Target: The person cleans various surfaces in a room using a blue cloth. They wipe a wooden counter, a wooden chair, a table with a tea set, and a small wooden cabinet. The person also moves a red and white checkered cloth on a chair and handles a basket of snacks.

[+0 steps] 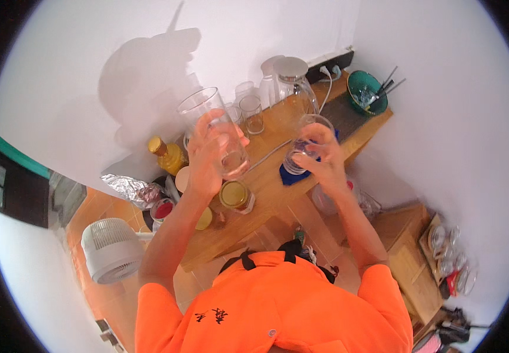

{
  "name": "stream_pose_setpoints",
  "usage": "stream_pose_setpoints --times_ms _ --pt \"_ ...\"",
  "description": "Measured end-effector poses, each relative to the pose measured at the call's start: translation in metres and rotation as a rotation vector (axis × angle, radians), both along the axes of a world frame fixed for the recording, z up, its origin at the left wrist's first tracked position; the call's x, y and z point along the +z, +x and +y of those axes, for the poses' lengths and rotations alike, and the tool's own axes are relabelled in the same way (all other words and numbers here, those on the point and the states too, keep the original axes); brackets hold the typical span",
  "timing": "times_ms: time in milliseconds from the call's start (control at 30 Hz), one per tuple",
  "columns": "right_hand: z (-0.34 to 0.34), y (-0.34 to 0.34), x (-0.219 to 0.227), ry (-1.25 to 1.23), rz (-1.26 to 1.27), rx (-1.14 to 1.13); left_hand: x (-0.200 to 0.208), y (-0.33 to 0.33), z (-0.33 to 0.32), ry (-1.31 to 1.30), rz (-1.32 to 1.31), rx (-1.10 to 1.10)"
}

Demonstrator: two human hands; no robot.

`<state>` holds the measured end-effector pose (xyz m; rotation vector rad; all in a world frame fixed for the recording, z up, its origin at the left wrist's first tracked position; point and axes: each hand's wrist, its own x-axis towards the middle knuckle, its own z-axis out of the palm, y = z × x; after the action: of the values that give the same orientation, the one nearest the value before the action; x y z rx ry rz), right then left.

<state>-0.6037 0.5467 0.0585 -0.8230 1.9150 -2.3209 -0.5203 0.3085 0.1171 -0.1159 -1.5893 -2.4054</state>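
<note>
My left hand (207, 162) is wrapped round a tall transparent drinking glass (235, 160), raised above the wooden table and tilted, its open rim toward the wall. In my right hand (328, 162) is a shorter transparent glass (297, 152), also tilted, with the fingers and thumb closed round its side. A dark blue cloth (291, 177) shows just below and behind this glass; whether they touch I cannot tell. The two glasses are apart. Behind them on the table stand a lidded glass pitcher (293, 72) and several drinking glasses (252, 114).
The wooden table (266, 197) runs along the wall. On it are a gold-lidded jar (236, 196), a yellow bottle (168, 155), crumpled foil (130, 189) and a green bowl (357, 88) with dark sticks. A white fan (112, 250) stands left; a wooden cabinet (410, 241) is at right.
</note>
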Motion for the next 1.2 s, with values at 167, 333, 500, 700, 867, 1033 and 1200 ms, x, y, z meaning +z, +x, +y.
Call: stream_pose_setpoints --times_ms 167,333,500,700,867,1033,1200 --pt "-0.030 -0.053 -0.045 -0.058 -0.071 0.020 -0.020 -0.059 0.025 -0.175 -0.119 0.336" --pt "-0.043 -0.072 -0.042 0.053 -0.034 -0.048 -0.042 -0.085 0.050 -0.149 -0.192 0.584" --pt "-0.070 -0.088 -0.079 0.010 -0.098 -0.044 -0.098 -0.100 0.060 -0.254 -0.259 0.927" --pt "-0.080 -0.108 -0.100 0.114 -0.017 -0.050 -0.145 -0.104 0.072 -0.086 -0.239 0.979" --pt "-0.088 -0.117 -0.119 0.152 0.027 -0.068 -0.161 -0.110 0.075 -0.109 -0.264 1.084" --pt "-0.093 -0.107 -0.108 0.206 0.116 -0.108 -0.173 -0.108 0.069 -0.046 -0.291 1.100" --pt "-0.106 -0.108 -0.113 0.285 0.091 -0.109 -0.185 -0.113 0.055 -0.142 -0.299 1.114"
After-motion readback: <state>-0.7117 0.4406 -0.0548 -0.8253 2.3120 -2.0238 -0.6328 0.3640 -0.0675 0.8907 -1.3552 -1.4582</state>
